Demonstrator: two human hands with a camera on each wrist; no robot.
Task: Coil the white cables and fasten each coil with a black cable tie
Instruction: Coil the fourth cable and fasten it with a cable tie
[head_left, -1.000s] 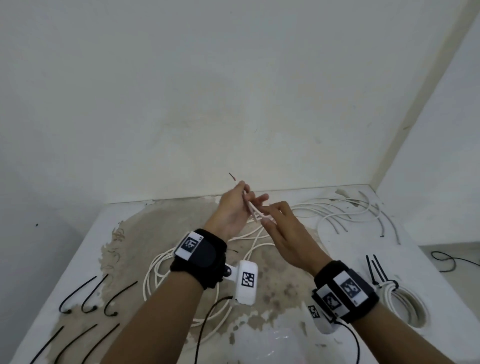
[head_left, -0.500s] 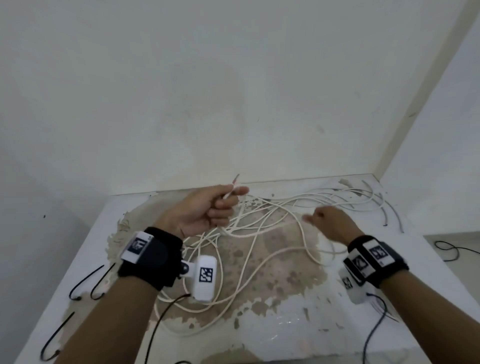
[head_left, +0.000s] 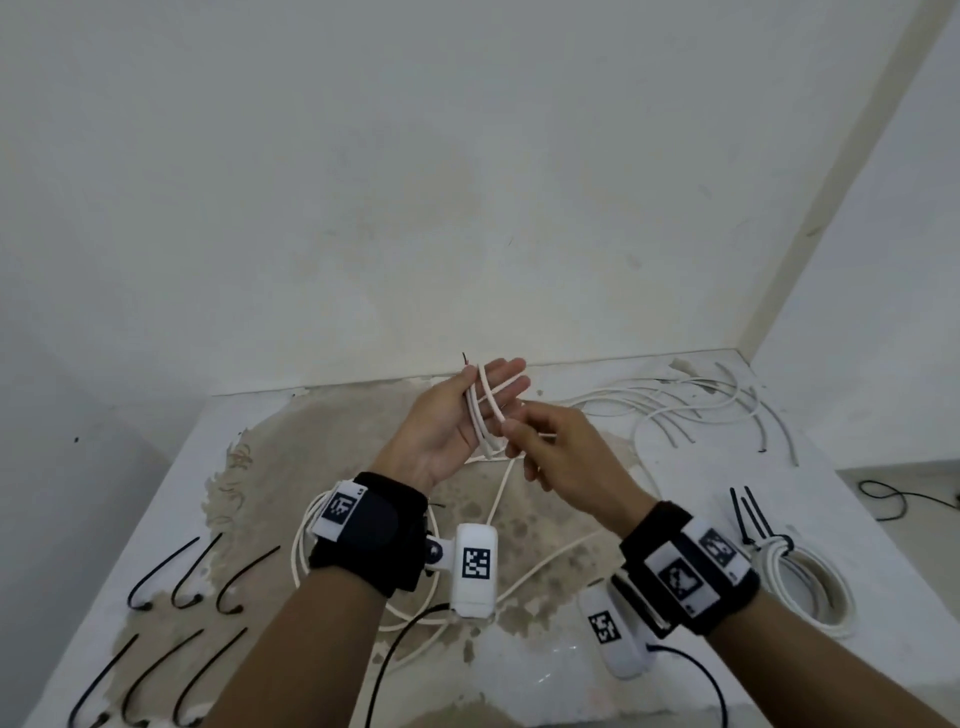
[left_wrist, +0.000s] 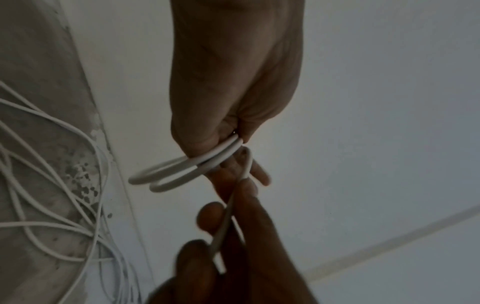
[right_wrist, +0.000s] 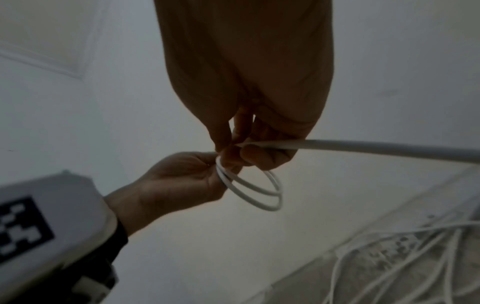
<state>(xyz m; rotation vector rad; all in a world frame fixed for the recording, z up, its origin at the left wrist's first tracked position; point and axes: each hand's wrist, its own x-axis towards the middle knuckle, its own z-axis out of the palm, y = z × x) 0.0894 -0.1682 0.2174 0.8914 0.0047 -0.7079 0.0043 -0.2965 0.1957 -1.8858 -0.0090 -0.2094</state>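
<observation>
My left hand (head_left: 449, 423) is raised palm-up over the table, fingers stretched out. Its thumb pins two or three loops of white cable (head_left: 480, 415) against the palm. In the left wrist view the loops (left_wrist: 182, 174) stick out from under the thumb. My right hand (head_left: 550, 447) sits right beside it and pinches the running part of the same cable (right_wrist: 363, 148) between thumb and fingers. From the hands the cable trails down to the table (head_left: 524, 579). Several black cable ties (head_left: 197, 569) lie at the left.
A finished white coil (head_left: 802, 590) with black ties (head_left: 748, 514) on it lies at the right, near the table edge. Several loose white cables (head_left: 675, 410) spread across the back right by the wall corner. A worn brown patch (head_left: 322, 457) covers the table's middle.
Half a second ago the hands were apart, the right one stretched out to the right. It has swung back to the left hand with the cable, and the left fingers have straightened.
</observation>
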